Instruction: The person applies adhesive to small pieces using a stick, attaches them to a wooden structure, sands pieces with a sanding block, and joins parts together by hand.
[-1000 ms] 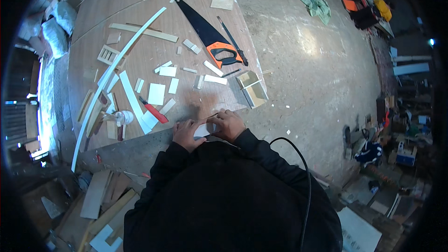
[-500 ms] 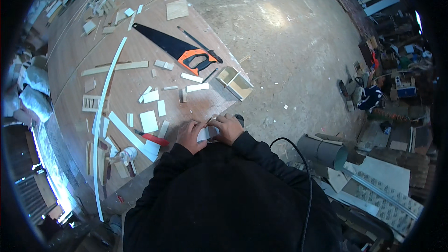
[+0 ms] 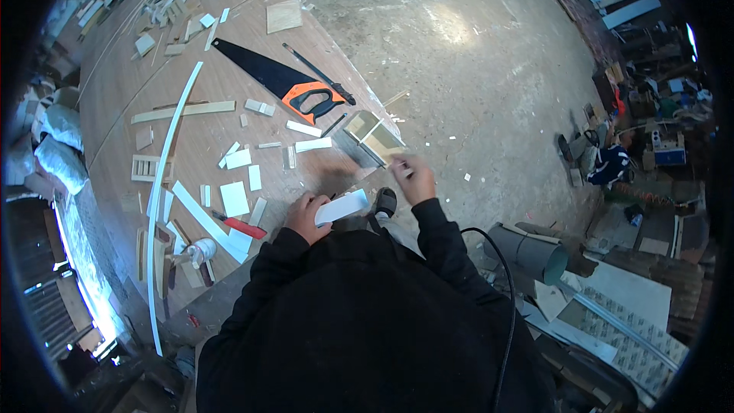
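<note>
My left hand is closed on one end of a white rectangular block, held just off the table's near corner. Its other end points right. My right hand is off to the right, beside a small divided wooden box. The fingers of that hand are curled together and partly blurred; what they hold, if anything, is too small to make out. Left of the block lies a red-handled utility knife among white strips. Beyond, a handsaw with an orange and black handle rests flat.
Several white squares, such as a white piece, lie on the wooden table. A long white strip runs along its left side, near a small bottle. Wood offcuts crowd the far left. A black cable passes my right arm.
My right hand has left the white block and moved right, near the divided box. My left hand keeps the block, now tilted up to the right and more exposed.
</note>
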Demonstrator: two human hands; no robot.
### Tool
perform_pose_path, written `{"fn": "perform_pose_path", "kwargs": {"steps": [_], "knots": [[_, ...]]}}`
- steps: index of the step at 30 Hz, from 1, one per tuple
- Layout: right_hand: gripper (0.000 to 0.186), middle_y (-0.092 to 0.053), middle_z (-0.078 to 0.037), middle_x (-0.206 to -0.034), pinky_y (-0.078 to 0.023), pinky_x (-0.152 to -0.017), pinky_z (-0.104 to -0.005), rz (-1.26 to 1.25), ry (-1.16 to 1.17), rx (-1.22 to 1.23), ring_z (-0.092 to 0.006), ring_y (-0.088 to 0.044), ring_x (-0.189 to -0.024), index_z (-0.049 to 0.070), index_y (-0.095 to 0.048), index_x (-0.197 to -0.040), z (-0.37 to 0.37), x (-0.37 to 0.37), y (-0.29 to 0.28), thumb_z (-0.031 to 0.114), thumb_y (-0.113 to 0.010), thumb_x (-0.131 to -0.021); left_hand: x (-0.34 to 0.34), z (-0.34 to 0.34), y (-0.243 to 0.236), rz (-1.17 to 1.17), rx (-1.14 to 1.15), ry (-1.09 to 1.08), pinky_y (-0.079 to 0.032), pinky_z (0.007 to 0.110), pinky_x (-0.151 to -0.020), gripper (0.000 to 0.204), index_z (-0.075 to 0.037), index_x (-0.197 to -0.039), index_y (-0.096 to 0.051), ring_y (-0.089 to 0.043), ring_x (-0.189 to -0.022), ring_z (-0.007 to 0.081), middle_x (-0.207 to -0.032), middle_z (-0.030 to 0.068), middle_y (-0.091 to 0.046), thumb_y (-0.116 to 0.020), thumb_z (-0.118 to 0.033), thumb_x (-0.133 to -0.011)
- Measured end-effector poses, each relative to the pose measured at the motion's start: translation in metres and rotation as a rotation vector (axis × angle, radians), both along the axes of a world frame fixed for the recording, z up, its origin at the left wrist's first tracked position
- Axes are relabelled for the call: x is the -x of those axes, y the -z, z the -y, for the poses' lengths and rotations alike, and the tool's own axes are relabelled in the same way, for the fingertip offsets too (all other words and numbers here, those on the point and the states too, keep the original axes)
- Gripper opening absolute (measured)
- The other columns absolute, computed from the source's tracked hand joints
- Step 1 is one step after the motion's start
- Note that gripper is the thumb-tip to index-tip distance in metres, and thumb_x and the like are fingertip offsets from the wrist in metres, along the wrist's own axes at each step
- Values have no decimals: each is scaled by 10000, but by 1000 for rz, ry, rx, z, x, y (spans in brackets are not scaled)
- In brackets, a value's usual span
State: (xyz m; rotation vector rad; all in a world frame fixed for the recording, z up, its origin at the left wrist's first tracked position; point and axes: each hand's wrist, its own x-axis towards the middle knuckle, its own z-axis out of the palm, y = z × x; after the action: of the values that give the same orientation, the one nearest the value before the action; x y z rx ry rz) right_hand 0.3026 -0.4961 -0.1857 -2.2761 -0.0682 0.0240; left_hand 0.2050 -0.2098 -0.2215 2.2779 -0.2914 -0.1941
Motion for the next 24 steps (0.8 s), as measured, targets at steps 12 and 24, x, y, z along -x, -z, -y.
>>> {"fn": "perform_pose_path", "kwargs": {"steps": [12, 24], "knots": [[308, -694, -133, -977, -531, -770, -374, -57, -133, 202, -306, -676, -844, 147, -745, -1036, 31, -102, 56, 359, -702, -817, 28, 16, 0, -110, -8, -337, -472, 429, -817, 538, -119, -1167, -567, -557, -984, 331, -1002, 127, -542, -751, -254, -680], [310, -700, -164, -968, -540, -770, -368, -191, -141, 173, -298, -690, -827, 169, -744, -1053, 35, -116, 69, 372, -672, -829, 33, 23, -13, -251, -85, -440, -479, 409, -885, 570, -135, -1208, -565, -561, -1040, 331, -1068, 137, -557, -783, -197, -685]]}}
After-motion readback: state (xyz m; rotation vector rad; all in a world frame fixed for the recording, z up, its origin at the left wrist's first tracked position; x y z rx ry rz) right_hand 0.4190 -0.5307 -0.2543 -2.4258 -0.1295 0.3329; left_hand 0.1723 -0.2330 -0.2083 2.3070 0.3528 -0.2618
